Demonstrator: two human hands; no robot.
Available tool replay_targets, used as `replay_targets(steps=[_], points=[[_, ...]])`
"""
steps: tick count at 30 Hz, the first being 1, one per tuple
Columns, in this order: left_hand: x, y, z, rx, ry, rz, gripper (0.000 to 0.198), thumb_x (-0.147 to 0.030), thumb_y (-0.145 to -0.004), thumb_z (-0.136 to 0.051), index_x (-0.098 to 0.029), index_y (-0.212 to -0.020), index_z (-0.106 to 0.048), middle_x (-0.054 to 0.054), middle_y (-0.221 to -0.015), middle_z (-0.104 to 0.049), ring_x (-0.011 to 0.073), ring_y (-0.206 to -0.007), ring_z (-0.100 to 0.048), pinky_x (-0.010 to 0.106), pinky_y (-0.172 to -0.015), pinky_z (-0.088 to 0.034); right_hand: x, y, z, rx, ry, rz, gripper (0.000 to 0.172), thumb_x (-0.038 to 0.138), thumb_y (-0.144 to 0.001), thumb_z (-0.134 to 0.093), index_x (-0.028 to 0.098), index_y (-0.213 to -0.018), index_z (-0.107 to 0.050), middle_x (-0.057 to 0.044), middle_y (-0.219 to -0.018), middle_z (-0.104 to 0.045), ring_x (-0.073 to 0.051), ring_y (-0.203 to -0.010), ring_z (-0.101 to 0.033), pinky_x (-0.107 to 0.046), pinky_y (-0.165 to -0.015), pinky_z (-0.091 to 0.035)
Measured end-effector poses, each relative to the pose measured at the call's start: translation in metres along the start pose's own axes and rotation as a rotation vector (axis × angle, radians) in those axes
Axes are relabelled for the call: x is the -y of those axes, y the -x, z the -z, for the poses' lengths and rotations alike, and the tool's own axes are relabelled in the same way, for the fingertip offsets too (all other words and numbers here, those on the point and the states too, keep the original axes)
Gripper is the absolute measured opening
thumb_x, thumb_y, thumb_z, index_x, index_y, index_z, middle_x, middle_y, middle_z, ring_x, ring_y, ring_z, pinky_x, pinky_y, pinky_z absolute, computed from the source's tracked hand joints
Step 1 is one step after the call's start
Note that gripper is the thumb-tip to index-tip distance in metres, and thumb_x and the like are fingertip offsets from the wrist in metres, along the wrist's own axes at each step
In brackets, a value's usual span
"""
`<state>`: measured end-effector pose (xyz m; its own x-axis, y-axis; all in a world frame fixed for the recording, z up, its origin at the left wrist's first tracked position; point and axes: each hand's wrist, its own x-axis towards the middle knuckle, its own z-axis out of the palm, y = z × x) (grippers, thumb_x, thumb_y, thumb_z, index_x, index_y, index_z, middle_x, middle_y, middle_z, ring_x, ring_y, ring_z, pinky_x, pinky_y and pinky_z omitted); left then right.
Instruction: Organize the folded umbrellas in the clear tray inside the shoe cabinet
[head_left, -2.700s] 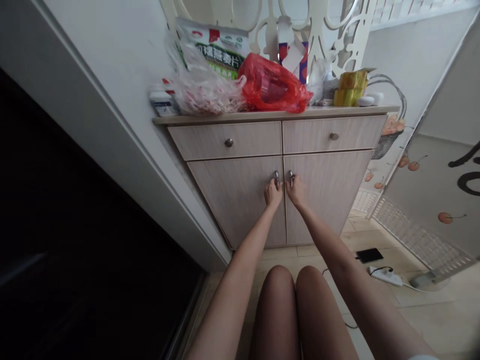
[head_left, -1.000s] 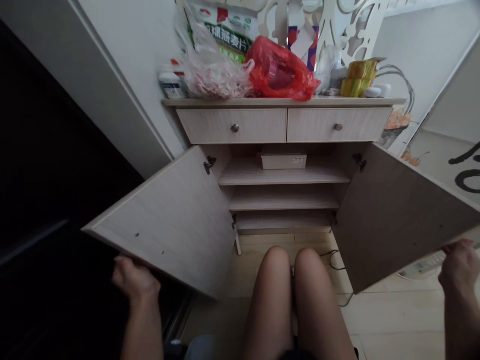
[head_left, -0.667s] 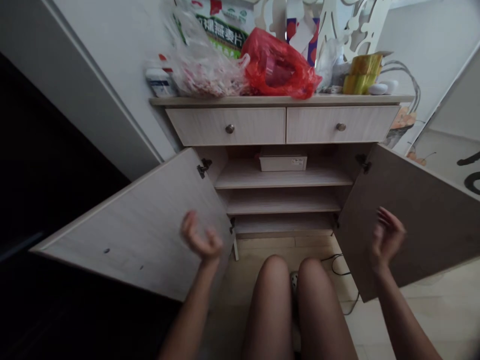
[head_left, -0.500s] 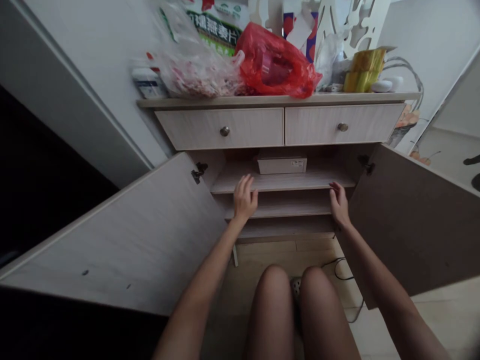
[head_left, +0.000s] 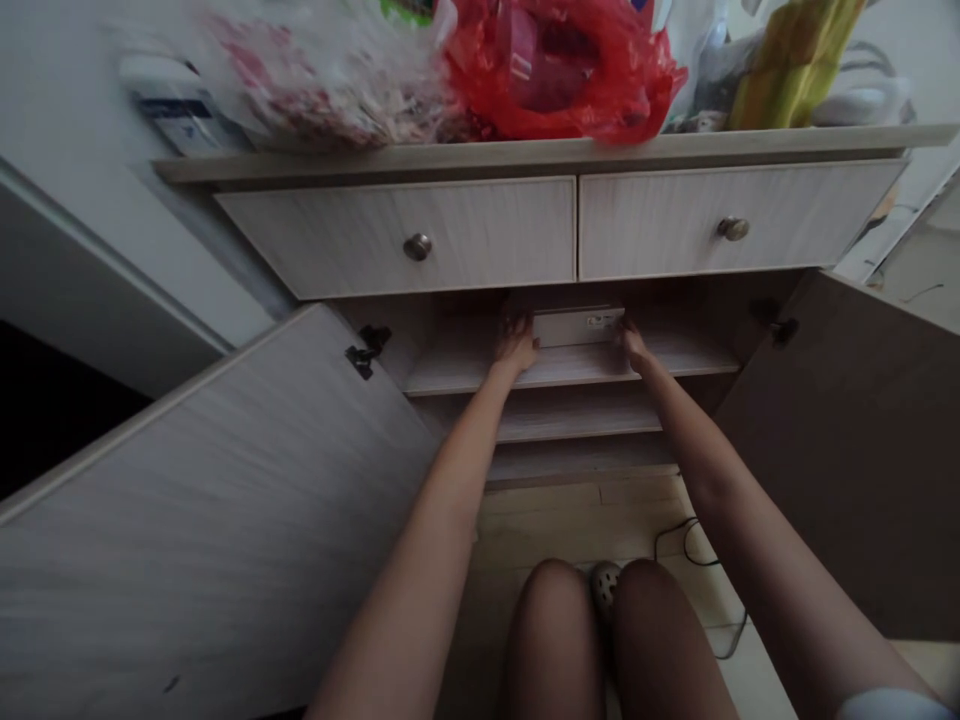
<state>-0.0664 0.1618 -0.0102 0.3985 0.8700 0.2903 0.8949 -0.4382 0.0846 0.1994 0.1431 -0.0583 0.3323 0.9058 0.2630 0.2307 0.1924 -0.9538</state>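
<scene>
Pale wood cabinet (head_left: 495, 235), both doors swung open. White box (head_left: 562, 332) is on the upper shelf (head_left: 450, 362), long axis left-right, parallel to the shelf edge. It sits between the hands: left hand (head_left: 516, 347) grips its left end, thumb toward the front corner; right hand (head_left: 634, 347) grips its right end. Neither hand is nearer. Box contents not visible. Up on the countertop: red bag (head_left: 634, 105) with a purplish item inside; clear bag (head_left: 337, 105), contents blurred.

Box (head_left: 568, 329) between left fingers (head_left: 517, 328) and right fingers (head_left: 630, 334)
</scene>
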Motion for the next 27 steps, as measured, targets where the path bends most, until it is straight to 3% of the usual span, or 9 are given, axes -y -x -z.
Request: replay_targets(steps=[5, 10, 14, 18, 23, 27], points=[[0.019, 0.041, 0.011, -0.084, -0.039, 0.022, 0.06, -0.028, -0.094, -0.038, -0.008, -0.151, -0.033, 0.02, -0.156, -0.038, 0.0349, -0.144, -0.034, 0.053, -0.122, -0.016, 0.002, 0.032, -0.025, -0.012, -0.082, -0.063, 0.047, 0.035, -0.092, -0.044, 0.016, -0.134, -0.052, -0.011, -0.146, -0.051, -0.021, -0.137, -0.044, -0.04, -0.117, -0.029], [0.051, 0.08, 0.036, -0.075, -0.112, 0.107, 0.055, -0.03, -0.094, -0.037, -0.005, -0.143, -0.043, 0.024, -0.148, -0.046, 0.0352, -0.138, -0.043, 0.053, -0.121, -0.017, 0.009, 0.072, -0.059, 0.089, -0.108, -0.054, 0.053, 0.038, -0.09, -0.049, 0.017, -0.139, -0.05, -0.012, -0.148, -0.049, -0.021, -0.135, -0.046, -0.041, -0.116, -0.031], [0.076, 0.103, 0.051, -0.094, -0.185, 0.128, 0.053, -0.031, -0.093, -0.037, -0.007, -0.139, -0.047, 0.023, -0.14, -0.054, 0.0342, -0.131, -0.051, 0.056, -0.12, -0.016, 0.019, 0.09, -0.092, 0.172, -0.141, -0.063, 0.06, 0.048, -0.089, -0.053, 0.021, -0.142, -0.049, -0.009, -0.152, -0.046, -0.023, -0.141, -0.04, -0.045, -0.119, -0.026], [0.096, 0.116, 0.062, -0.136, -0.26, 0.166, 0.05, -0.033, -0.092, -0.036, -0.005, -0.13, -0.055, 0.024, -0.13, -0.061, 0.0336, -0.127, -0.054, 0.054, -0.119, -0.019, 0.031, 0.101, -0.123, 0.244, -0.153, -0.07, 0.064, 0.052, -0.087, -0.057, 0.019, -0.141, -0.051, -0.011, -0.153, -0.043, -0.024, -0.143, -0.038, -0.041, -0.12, -0.024], [0.106, 0.119, 0.069, -0.165, -0.281, 0.258, 0.055, -0.036, -0.094, -0.032, 0.003, -0.123, -0.059, 0.031, -0.125, -0.061, 0.0379, -0.129, -0.052, 0.054, -0.116, -0.025, 0.042, 0.103, -0.143, 0.331, -0.216, -0.1, 0.052, 0.045, -0.086, -0.058, 0.021, -0.133, -0.058, -0.009, -0.148, -0.05, -0.023, -0.139, -0.042, -0.041, -0.119, -0.027], [0.098, 0.115, 0.06, -0.164, -0.179, 0.131, 0.058, -0.042, -0.097, -0.029, -0.01, -0.142, -0.048, 0.021, -0.148, -0.048, 0.0354, -0.143, -0.036, 0.054, -0.117, -0.023, 0.041, 0.092, -0.145, 0.329, -0.234, -0.153, 0.045, 0.048, -0.09, -0.049, 0.022, -0.123, -0.064, -0.01, -0.135, -0.062, -0.027, -0.127, -0.055, -0.049, -0.112, -0.035]])
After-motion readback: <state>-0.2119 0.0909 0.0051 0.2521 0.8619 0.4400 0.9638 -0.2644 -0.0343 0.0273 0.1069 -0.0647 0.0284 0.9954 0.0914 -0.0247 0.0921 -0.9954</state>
